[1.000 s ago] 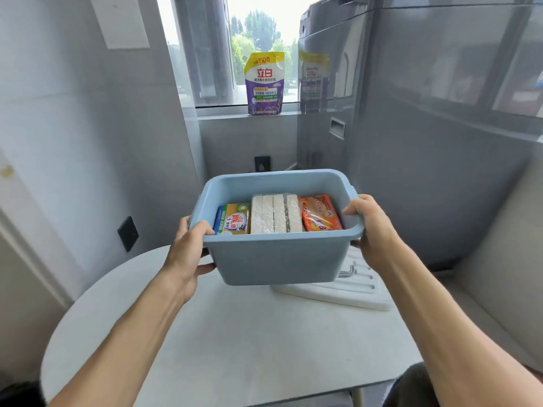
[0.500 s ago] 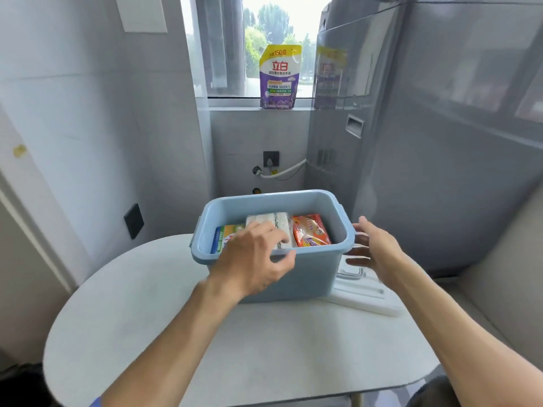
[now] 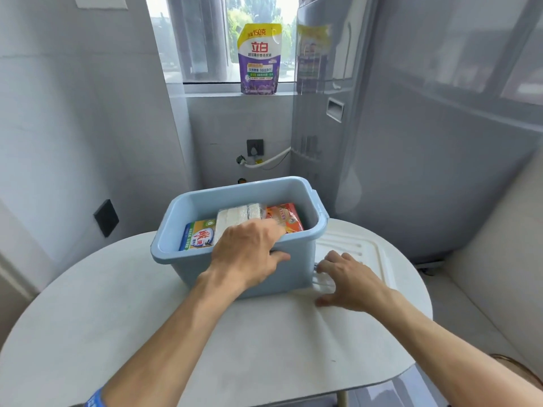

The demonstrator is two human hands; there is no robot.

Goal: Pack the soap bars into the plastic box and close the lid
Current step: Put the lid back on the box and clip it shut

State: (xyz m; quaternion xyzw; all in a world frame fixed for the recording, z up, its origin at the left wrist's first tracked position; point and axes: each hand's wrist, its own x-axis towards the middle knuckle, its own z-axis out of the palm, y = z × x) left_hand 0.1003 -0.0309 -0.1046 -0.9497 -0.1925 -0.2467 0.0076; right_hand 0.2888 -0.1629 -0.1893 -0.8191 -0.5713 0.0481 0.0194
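The light-blue plastic box (image 3: 249, 190) stands on the round white table (image 3: 117, 304) with its top uncovered. Inside it lie a green-and-blue soap pack (image 3: 198, 236), a clear-wrapped bundle of white soap bars (image 3: 239, 214) and an orange soap pack (image 3: 283, 217). My left hand (image 3: 246, 254) grips the box's near rim, fingers inside and thumb on the outer wall. The white lid (image 3: 358, 251) lies flat on the table to the right of the box. My right hand (image 3: 348, 279) rests with spread fingers at the lid's near-left corner, touching its clear handle.
A tall grey appliance (image 3: 411, 142) stands close behind and to the right of the table. A purple detergent pouch (image 3: 259, 58) is on the window sill. A black wall socket (image 3: 106, 217) sits on the left wall. A beige surface lies at the right.
The box, held up by both hands a second ago, now stands on the table. My left hand moved to its near rim. My right hand let go and dropped to the lid.
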